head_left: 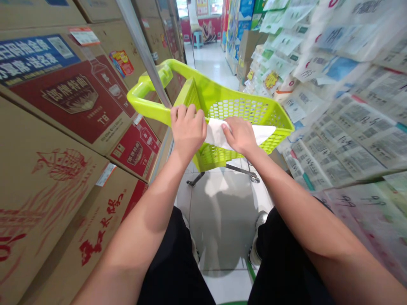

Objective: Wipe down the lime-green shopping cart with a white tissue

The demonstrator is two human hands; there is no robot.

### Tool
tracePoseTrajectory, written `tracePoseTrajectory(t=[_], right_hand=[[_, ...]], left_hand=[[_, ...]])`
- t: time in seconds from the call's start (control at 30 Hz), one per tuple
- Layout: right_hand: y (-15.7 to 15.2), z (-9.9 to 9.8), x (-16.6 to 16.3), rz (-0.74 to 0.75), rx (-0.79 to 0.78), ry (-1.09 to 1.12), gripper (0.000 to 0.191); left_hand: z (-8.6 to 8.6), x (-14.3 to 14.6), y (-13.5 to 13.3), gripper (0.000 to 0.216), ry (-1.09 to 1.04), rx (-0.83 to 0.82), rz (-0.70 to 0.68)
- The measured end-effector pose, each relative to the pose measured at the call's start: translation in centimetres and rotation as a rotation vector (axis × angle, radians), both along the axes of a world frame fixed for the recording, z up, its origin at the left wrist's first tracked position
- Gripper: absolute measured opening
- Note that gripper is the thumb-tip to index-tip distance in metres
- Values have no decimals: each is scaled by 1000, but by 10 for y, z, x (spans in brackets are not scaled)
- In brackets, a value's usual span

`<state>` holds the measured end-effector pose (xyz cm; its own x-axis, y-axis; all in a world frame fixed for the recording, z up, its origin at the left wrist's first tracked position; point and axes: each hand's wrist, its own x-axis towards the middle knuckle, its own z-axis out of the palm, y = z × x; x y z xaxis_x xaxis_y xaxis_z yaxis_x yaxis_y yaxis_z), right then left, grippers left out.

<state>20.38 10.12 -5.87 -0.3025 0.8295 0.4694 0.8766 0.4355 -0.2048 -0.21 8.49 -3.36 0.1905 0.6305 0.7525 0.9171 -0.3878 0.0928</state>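
A lime-green plastic shopping cart (229, 95) stands side-on in front of me, its handle pointing left. My left hand (189, 127) is closed over the near rim, close to the handle end. On the same rim, further right, my right hand (240, 133) is closed on a white wiping cloth (216, 132). The cloth drapes over the outer side of the basket, and one corner spreads out right of that hand. Its fingertips are partly hidden behind the rim. The basket has perforated walls and thin metal legs on casters.
Stacked cardboard boxes (76, 93) line the left side, with a slanted metal post (144, 48) beside the cart handle. Packs of tissue paper (337, 123) are piled on the right. Down the tiled aisle (210, 63) stands a blue stool (197, 39). My feet are apart on the floor below.
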Motion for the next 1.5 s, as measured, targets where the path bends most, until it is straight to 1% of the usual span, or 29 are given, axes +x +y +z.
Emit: tracePoseTrajectory(t=[0.13, 0.17, 0.2, 0.23, 0.27, 0.37, 0.4, 0.47, 0.5, 0.53, 0.57, 0.6, 0.67, 0.73, 0.77, 0.8, 0.87, 0.97, 1.03, 1.1, 1.13, 1.17, 1.2, 1.3, 1.33, 1.37, 1.4, 1.43, 1.5], right_hand=[[20, 5, 36, -394, -136, -16, 73], [22, 5, 39, -443, -134, -10, 72], [21, 3, 39, -447, -113, -2, 71], [19, 2, 35, -405, -80, 9, 69], [15, 0, 27, -319, -40, 15, 67], [1, -3, -3, 18, 67, 23, 65], [-3, -3, -12, 99, 85, 26, 68], [-7, -2, -19, 182, 95, 23, 71], [-6, -1, -17, 182, 86, 12, 71], [-4, 0, -11, 156, 63, -8, 70], [-1, 1, -1, 91, 27, -30, 70], [3, 2, 11, -16, -15, -49, 71], [11, 2, 39, -292, -93, -61, 74], [16, 0, 60, -506, -117, -47, 75], [17, -1, 65, -555, -106, -38, 73], [16, -2, 65, -558, -84, -32, 71], [10, -4, 51, -444, -26, -23, 67], [-5, -2, 10, -74, 53, -6, 63], [-14, 1, -11, 150, 73, 10, 65], [-17, 4, -16, 278, 68, 10, 69], [-15, 6, -11, 285, 55, 3, 71], [-13, 7, -3, 252, 27, -13, 72], [-8, 8, 9, 172, -15, -35, 74], [7, 8, 53, -243, -176, -98, 81], [11, 7, 66, -363, -213, -107, 82], [14, 6, 75, -440, -232, -114, 82], [15, 5, 79, -476, -231, -117, 81], [15, 5, 79, -460, -214, -118, 79], [10, 4, 63, -301, -150, -105, 73]], left_hand=[[3, -4, -2, 26, 45, -72, 0], [4, -3, -3, 27, 58, -81, 6], [5, -2, -4, 28, 69, -78, 13], [5, 0, -6, 29, 77, -66, 19], [5, 2, -7, 30, 82, -49, 27], [4, 6, -9, 30, 70, -16, 47], [4, 5, -8, 29, 57, -16, 49], [2, 2, -7, 27, 33, -11, 44], [1, 0, -6, 27, 27, -5, 34], [1, -3, -5, 27, 30, 2, 24], [1, -5, -5, 28, 39, 9, 16], [1, -7, -5, 30, 47, 15, 9], [2, -10, -7, 31, 54, 13, -4], [3, -9, -11, 30, 53, -10, -14], [4, -7, -13, 30, 50, -29, -17], [4, -4, -15, 30, 41, -48, -16], [4, 2, -18, 31, 14, -69, -7], [2, 9, -20, 33, -17, -27, 10], [1, 9, -20, 32, -17, 8, 16], [0, 7, -20, 30, -8, 12, 17], [1, 5, -19, 29, -5, 1, 15], [1, 3, -19, 28, -2, -12, 11], [1, 1, -18, 27, 1, -22, 6], [2, -3, -16, 24, 13, -19, 5], [2, -3, -15, 23, 20, -11, 7], [2, -2, -15, 22, 26, -6, 9], [2, -1, -14, 23, 27, -6, 10], [2, 1, -14, 24, 23, -12, 9], [2, 5, -15, 27, 5, -26, 6]])
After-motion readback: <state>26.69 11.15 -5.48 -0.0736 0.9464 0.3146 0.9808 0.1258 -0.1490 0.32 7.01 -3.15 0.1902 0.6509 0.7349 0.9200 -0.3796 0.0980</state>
